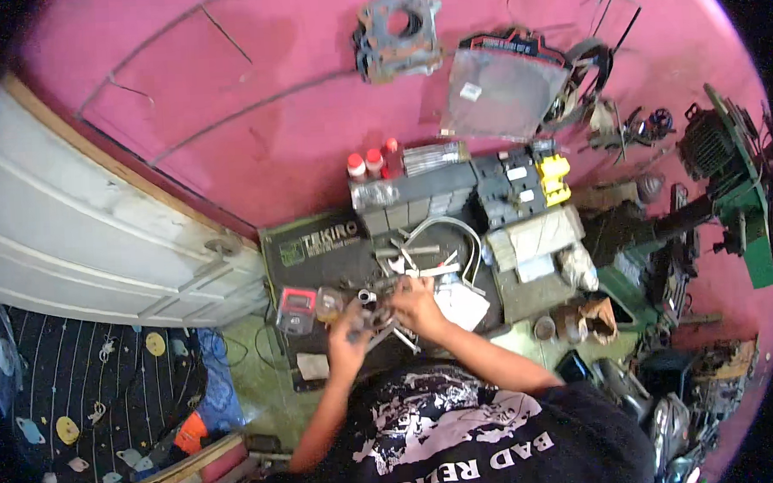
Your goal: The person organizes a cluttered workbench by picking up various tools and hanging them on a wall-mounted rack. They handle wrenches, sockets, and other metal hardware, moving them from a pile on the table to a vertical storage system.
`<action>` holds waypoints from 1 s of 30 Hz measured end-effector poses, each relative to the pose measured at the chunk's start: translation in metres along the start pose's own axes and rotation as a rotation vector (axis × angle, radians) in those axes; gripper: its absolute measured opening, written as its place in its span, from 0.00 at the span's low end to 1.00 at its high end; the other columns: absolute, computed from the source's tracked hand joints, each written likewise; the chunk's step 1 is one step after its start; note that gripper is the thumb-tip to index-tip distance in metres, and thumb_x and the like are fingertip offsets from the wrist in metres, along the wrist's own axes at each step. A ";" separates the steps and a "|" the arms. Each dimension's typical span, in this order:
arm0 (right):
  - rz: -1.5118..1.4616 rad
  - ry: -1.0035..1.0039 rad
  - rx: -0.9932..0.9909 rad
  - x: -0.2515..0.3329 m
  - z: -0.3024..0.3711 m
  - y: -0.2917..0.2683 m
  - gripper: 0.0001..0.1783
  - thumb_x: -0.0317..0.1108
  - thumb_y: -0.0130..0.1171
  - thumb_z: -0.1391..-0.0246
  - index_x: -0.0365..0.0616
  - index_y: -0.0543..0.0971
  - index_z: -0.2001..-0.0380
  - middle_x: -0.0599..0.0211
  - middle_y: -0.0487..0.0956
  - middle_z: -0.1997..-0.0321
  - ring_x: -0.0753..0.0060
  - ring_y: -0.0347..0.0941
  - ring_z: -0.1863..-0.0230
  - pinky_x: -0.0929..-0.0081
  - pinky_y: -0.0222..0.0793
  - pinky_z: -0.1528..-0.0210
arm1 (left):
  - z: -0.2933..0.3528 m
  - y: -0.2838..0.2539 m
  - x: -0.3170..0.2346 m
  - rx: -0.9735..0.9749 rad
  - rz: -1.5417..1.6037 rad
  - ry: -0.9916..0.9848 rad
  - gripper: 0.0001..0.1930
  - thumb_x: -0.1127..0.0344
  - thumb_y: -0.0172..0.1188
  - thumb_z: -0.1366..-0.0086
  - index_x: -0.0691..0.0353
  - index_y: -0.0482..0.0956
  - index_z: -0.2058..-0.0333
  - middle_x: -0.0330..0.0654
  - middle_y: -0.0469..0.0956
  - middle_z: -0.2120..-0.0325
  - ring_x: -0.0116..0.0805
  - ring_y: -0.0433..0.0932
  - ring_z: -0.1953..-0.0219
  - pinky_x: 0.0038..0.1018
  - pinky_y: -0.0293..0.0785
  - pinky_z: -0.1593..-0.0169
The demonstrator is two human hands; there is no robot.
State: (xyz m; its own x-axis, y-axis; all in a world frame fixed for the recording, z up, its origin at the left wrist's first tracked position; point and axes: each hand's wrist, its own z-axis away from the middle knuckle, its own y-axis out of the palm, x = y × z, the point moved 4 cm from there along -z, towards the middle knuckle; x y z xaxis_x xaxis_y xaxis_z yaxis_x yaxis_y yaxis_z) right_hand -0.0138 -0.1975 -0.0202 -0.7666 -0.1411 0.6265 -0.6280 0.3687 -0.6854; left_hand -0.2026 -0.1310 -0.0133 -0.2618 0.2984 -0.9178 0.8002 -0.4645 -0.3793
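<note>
Over the dark workbench mat (317, 256) my two hands come together at a small dark metal part (376, 315), whose kind I cannot make out. My left hand (346, 335) is closed on its near left side. Fingers of my right hand (418, 308) are bent around its right side. Just above the part sits a small shiny metal ring (367, 296). Below the hands lies a wrench (406, 340), and past them several loose hand tools (407, 256). A white sheet (462, 307) is to the right of my right hand.
A red and grey box (297, 311) stands at the mat's left. At the back are a grey drawer unit (416, 212), red-capped bottles (356, 166) and black and yellow bins (523, 186). A curved pale hose (474, 241) lies mid-bench. A green machine (743, 214) stands far right; a white door (96, 213) is left.
</note>
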 end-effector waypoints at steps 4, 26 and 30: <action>-0.065 -0.072 -0.020 0.018 -0.007 -0.031 0.10 0.41 0.71 0.53 0.52 0.84 0.68 0.71 0.83 0.64 0.64 0.73 0.52 0.53 0.55 0.47 | -0.021 0.017 -0.034 -0.034 -0.026 0.186 0.19 0.65 0.71 0.42 0.62 0.84 0.51 0.48 0.81 0.53 0.45 0.78 0.50 0.36 0.72 0.44; -0.530 0.220 -0.291 0.028 -0.167 -0.263 0.13 0.37 0.59 0.34 0.36 0.81 0.65 0.80 0.72 0.79 0.86 0.62 0.75 0.78 0.59 0.74 | -0.311 0.032 -0.360 -0.070 0.564 0.105 0.10 0.64 0.67 0.35 0.68 0.85 0.67 0.41 0.84 0.72 0.29 0.81 0.71 0.27 0.76 0.66; -0.525 0.237 -0.191 0.007 -0.189 -0.260 0.14 0.38 0.62 0.39 0.35 0.82 0.69 0.65 0.75 0.82 0.78 0.68 0.77 0.70 0.65 0.71 | -0.335 0.028 -0.326 -0.184 0.450 -0.008 0.08 0.64 0.68 0.37 0.64 0.85 0.67 0.40 0.83 0.72 0.30 0.79 0.74 0.28 0.73 0.71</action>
State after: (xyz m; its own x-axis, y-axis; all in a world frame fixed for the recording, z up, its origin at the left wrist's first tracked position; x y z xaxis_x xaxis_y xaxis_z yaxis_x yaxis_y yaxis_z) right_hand 0.1695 -0.1211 0.2329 -0.2960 -0.1480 0.9437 -0.8622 0.4666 -0.1972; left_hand 0.0854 0.0378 0.3144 0.1287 0.0948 -0.9871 0.9168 -0.3909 0.0820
